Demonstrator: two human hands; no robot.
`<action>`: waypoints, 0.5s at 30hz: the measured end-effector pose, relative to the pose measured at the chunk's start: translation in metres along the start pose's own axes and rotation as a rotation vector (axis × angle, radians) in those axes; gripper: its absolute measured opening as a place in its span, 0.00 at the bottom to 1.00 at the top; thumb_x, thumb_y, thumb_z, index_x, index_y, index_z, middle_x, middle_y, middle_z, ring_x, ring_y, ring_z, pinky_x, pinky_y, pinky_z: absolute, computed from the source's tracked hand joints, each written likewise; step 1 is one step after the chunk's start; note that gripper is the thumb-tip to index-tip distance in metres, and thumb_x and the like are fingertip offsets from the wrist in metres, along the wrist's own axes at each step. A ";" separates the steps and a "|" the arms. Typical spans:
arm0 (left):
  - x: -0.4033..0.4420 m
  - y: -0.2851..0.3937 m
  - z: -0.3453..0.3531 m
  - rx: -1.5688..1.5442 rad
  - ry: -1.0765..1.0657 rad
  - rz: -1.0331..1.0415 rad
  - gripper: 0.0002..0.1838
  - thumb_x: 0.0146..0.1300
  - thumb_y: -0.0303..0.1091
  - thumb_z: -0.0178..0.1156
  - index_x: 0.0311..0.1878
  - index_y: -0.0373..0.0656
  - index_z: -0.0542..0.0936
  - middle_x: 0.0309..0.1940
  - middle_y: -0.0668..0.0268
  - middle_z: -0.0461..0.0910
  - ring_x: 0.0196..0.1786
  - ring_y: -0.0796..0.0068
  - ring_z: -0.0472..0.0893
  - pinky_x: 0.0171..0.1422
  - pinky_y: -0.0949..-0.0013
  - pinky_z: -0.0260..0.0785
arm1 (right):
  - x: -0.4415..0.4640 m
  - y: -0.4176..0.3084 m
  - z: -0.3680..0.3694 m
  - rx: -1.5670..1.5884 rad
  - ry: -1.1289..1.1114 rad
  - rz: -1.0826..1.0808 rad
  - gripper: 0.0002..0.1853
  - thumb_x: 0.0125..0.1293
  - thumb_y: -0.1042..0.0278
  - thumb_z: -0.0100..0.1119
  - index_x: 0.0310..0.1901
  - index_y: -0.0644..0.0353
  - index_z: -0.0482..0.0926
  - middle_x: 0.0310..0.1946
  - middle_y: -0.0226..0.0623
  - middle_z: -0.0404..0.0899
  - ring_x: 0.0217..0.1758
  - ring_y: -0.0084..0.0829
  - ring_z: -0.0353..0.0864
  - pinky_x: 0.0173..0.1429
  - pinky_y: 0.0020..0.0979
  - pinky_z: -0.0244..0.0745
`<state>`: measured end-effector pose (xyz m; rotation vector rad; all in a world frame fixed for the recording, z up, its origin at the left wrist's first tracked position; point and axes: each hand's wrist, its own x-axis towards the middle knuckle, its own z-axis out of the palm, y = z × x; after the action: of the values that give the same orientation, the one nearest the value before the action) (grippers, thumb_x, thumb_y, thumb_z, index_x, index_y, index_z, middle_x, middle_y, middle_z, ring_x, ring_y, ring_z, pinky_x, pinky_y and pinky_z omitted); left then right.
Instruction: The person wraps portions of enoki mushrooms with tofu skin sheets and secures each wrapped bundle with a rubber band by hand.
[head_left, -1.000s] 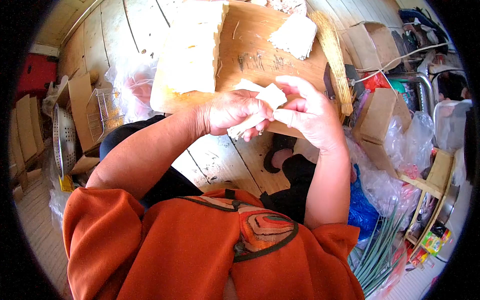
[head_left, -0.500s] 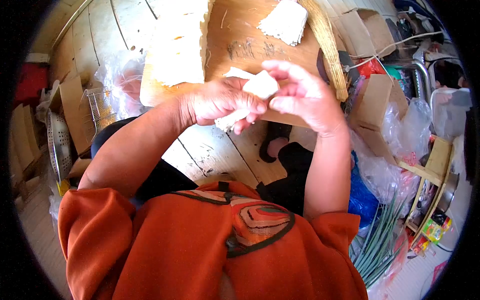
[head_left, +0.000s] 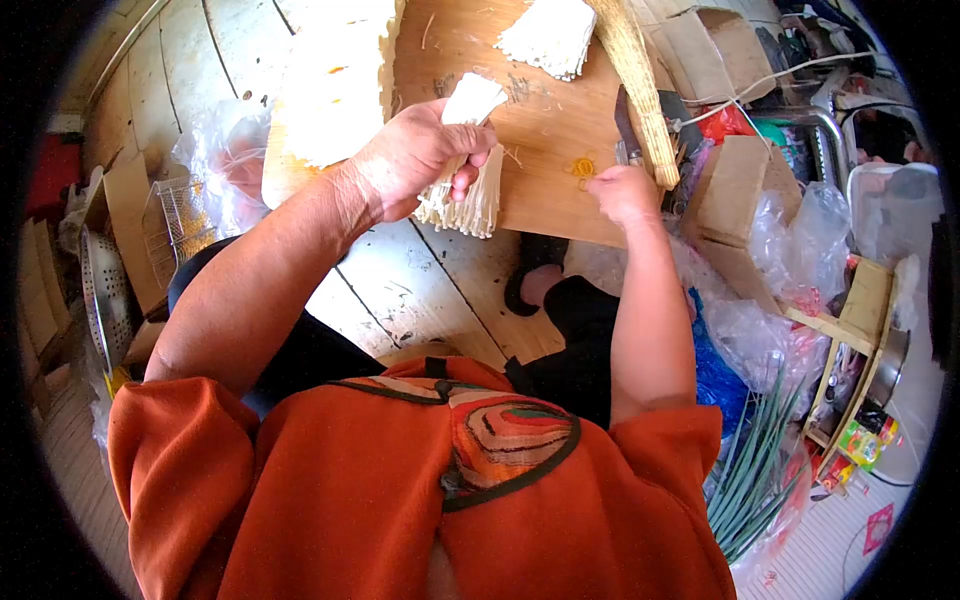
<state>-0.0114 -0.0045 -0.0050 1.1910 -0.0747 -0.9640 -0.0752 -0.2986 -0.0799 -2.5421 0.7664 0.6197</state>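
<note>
My left hand (head_left: pixel 425 160) is wrapped round a bundle of thin white strips (head_left: pixel 474 98), which look like noodles or cut bean-curd sheet. Its upper end is bunched above my thumb, and loose strand ends hang below my fingers. My right hand (head_left: pixel 628 195) is at the right edge of the wooden board (head_left: pixel 545 190), fingers closed beside several yellow rubber bands (head_left: pixel 582 168). Whatever its fingertips may hold is too small to make out. Another white bundle (head_left: pixel 550 38) lies at the back of the board, and a stack of white sheets (head_left: pixel 335 90) covers its left side.
A long ribbed straw-coloured object (head_left: pixel 640 85) lies along the board's right edge, beside a dark blade-like thing (head_left: pixel 627 125). Cardboard boxes (head_left: pixel 745 190) and plastic bags stand at right, above green onions (head_left: pixel 755 480). A wire basket (head_left: pixel 183 220) and a colander (head_left: pixel 107 295) are at left.
My hands were together at the bundle. Now my right hand has moved away to the rubber bands at right, while my left hand keeps the bundle, raised more upright and slightly farther forward.
</note>
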 end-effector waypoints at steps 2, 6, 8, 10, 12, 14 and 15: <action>0.000 -0.003 0.001 0.012 0.021 -0.042 0.07 0.66 0.33 0.57 0.37 0.40 0.71 0.23 0.67 0.71 0.22 0.77 0.72 0.29 0.73 0.67 | -0.006 -0.008 0.003 -0.063 0.051 -0.029 0.13 0.52 0.55 0.63 0.32 0.56 0.86 0.31 0.45 0.83 0.36 0.43 0.83 0.46 0.37 0.76; 0.002 -0.008 0.002 0.056 0.004 -0.033 0.06 0.65 0.31 0.56 0.39 0.39 0.71 0.22 0.67 0.71 0.19 0.78 0.71 0.25 0.73 0.65 | -0.001 -0.011 0.009 -0.222 0.155 -0.110 0.13 0.53 0.56 0.59 0.30 0.57 0.85 0.30 0.47 0.82 0.37 0.48 0.82 0.46 0.41 0.76; 0.001 -0.010 0.004 0.053 0.002 -0.046 0.06 0.65 0.31 0.56 0.39 0.39 0.71 0.22 0.67 0.71 0.19 0.78 0.71 0.24 0.73 0.65 | -0.003 -0.015 0.007 -0.262 0.106 -0.108 0.14 0.53 0.56 0.58 0.30 0.58 0.85 0.31 0.49 0.82 0.37 0.50 0.82 0.47 0.42 0.76; 0.000 -0.010 0.004 0.039 -0.018 -0.075 0.06 0.64 0.30 0.56 0.38 0.39 0.72 0.21 0.67 0.72 0.19 0.77 0.71 0.23 0.73 0.64 | -0.008 -0.023 0.000 -0.301 0.062 -0.107 0.15 0.53 0.56 0.57 0.30 0.59 0.84 0.32 0.51 0.81 0.37 0.52 0.81 0.47 0.43 0.76; 0.002 -0.014 0.002 0.006 -0.008 -0.092 0.06 0.64 0.31 0.58 0.40 0.39 0.73 0.22 0.67 0.72 0.19 0.77 0.72 0.23 0.74 0.64 | -0.016 -0.030 -0.006 -0.281 0.064 -0.170 0.13 0.54 0.59 0.60 0.29 0.63 0.83 0.28 0.49 0.82 0.32 0.43 0.84 0.39 0.39 0.78; 0.001 -0.016 0.003 -0.084 -0.008 -0.087 0.09 0.63 0.31 0.60 0.43 0.38 0.74 0.23 0.67 0.73 0.20 0.76 0.73 0.24 0.74 0.66 | -0.034 -0.048 -0.012 0.110 0.001 -0.144 0.10 0.55 0.63 0.61 0.29 0.63 0.81 0.26 0.44 0.82 0.29 0.36 0.83 0.34 0.34 0.77; -0.001 -0.014 0.006 -0.086 -0.006 -0.090 0.09 0.63 0.31 0.60 0.43 0.38 0.74 0.23 0.67 0.73 0.20 0.76 0.73 0.24 0.74 0.66 | -0.045 -0.058 -0.015 0.500 -0.059 -0.105 0.08 0.57 0.66 0.62 0.30 0.63 0.79 0.25 0.38 0.82 0.26 0.29 0.83 0.29 0.29 0.76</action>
<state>-0.0234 -0.0091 -0.0138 1.1201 0.0153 -1.0404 -0.0706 -0.2436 -0.0296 -2.0798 0.6637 0.4043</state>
